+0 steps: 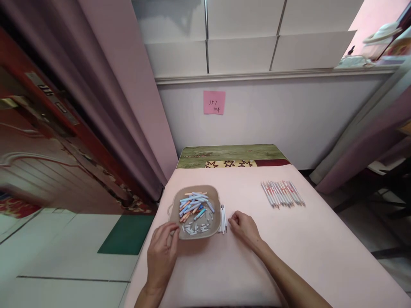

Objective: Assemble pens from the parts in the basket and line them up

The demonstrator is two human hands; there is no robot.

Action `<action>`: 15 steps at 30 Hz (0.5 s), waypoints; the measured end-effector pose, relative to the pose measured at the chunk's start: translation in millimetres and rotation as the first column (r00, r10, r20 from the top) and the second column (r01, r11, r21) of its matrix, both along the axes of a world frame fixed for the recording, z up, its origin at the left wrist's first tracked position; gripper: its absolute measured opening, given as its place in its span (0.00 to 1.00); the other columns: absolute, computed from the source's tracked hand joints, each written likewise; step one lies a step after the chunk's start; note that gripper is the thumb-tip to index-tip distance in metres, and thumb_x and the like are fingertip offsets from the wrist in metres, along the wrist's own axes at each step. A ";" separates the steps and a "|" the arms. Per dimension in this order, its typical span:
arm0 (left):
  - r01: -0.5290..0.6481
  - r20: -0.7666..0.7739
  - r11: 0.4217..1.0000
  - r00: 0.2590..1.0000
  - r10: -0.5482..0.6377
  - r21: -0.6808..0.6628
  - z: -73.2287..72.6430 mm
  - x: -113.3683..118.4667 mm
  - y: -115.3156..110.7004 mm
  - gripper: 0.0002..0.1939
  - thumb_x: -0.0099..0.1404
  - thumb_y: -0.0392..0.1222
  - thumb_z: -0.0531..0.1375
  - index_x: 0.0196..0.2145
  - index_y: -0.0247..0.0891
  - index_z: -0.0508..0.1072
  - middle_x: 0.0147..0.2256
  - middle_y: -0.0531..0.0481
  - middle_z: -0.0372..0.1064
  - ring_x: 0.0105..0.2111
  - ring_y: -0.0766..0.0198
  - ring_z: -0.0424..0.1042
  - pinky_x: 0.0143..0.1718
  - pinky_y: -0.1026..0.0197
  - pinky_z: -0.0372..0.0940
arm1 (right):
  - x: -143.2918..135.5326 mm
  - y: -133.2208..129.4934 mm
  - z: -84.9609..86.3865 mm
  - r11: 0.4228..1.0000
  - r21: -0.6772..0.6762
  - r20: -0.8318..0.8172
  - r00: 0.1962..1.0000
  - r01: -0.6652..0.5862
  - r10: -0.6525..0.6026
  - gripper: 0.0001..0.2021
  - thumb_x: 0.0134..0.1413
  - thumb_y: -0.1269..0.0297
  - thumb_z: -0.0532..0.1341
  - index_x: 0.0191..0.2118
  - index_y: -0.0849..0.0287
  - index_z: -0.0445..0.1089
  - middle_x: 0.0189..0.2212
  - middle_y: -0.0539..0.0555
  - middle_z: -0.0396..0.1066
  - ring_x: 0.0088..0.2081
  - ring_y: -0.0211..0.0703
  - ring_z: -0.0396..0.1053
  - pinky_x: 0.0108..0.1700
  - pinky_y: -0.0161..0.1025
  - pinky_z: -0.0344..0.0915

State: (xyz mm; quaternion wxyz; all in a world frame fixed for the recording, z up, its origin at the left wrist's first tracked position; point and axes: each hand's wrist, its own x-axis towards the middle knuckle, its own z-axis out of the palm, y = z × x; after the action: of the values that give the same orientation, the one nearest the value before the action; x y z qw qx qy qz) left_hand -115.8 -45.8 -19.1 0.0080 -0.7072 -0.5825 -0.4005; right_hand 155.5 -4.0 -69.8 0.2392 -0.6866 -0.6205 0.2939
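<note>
On the table's left side lies a shallow beige tray (215,192) holding a heap of blue and orange slim barrels (194,205) and several small pale grey pieces (194,230). My left hand (162,252) is at the tray's near left corner, thumb and fingertips closed on its rim. Against the tray's right side lie several thin white sticks (223,220) with dark tips, side by side. My right hand (244,227) rests on the table just right of these sticks, fingers curled together. Whatever its fingertips may hold is hidden.
A row of slim pale pens (282,194) with reddish marks lies at the table's right. Pink cloth (308,256) covers the table, with a green patterned strip (231,153) at the back. A pink note (214,102) hangs on the wall; a door (41,149) stands left.
</note>
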 end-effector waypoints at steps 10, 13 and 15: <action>0.139 0.066 0.980 0.989 -0.130 -0.146 21.6 29.7 14.4 0.07 0.65 0.42 0.54 0.33 0.40 0.70 0.31 0.50 0.71 0.33 0.62 0.71 0.37 0.63 0.64 | -20.7 -9.0 25.4 0.974 0.204 -0.287 0.957 0.093 -0.031 0.22 0.57 0.47 0.53 0.19 0.56 0.53 0.15 0.44 0.55 0.20 0.34 0.56 0.25 0.32 0.52; 0.080 0.076 0.991 0.995 -0.071 -0.111 17.1 30.7 15.0 0.21 0.64 0.46 0.57 0.53 0.39 0.64 0.45 0.43 0.70 0.46 0.56 0.69 0.48 0.55 0.63 | -18.7 -13.1 34.3 0.952 0.259 -0.485 0.874 0.166 -0.021 0.20 0.62 0.48 0.49 0.24 0.56 0.57 0.17 0.44 0.56 0.21 0.35 0.56 0.26 0.32 0.54; -0.040 0.082 0.995 0.996 0.047 -0.089 10.2 21.8 18.1 0.32 0.61 0.50 0.58 0.59 0.38 0.56 0.54 0.38 0.64 0.54 0.50 0.63 0.55 0.48 0.57 | -15.4 -13.6 36.6 0.954 0.259 -0.486 0.874 0.152 -0.007 0.16 0.61 0.49 0.51 0.33 0.57 0.63 0.18 0.43 0.58 0.21 0.36 0.59 0.26 0.32 0.56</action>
State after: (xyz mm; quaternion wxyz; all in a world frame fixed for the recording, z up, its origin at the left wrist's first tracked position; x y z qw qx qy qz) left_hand -94.0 -27.7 -8.9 -0.0386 -0.6766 -0.6146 -0.4037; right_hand 140.1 -17.6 -33.2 0.4950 -0.5750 -0.5490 0.3506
